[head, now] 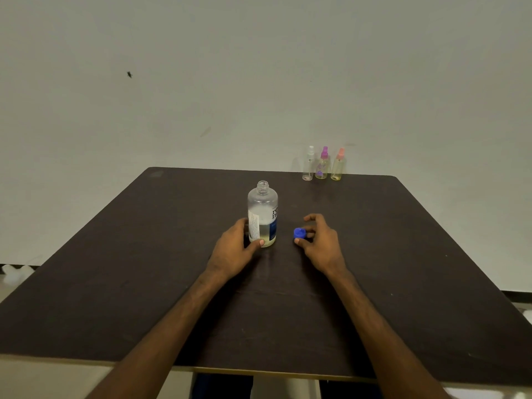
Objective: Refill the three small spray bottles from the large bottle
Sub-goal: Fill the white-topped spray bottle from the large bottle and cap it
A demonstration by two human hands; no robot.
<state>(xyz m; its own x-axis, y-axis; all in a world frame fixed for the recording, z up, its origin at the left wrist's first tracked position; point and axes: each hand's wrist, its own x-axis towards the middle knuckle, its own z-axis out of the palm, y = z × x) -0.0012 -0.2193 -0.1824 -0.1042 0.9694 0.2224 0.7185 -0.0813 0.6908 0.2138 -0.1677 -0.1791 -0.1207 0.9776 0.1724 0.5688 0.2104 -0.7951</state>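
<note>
The large clear bottle [262, 214] stands upright mid-table with its neck uncapped and pale liquid low inside. My left hand [234, 250] grips its base from the left. My right hand [321, 243] pinches the blue cap [299, 233] between thumb and fingers, close above or on the table just right of the bottle. Three small spray bottles stand in a row at the far edge: one with a clear top [308, 164], one with a purple top [322, 163], one with a pink top [338, 165]. All three carry their spray heads.
The dark square table [144, 283] stands against a plain pale wall. White objects [14, 272] lie on the floor beyond the table's left edge.
</note>
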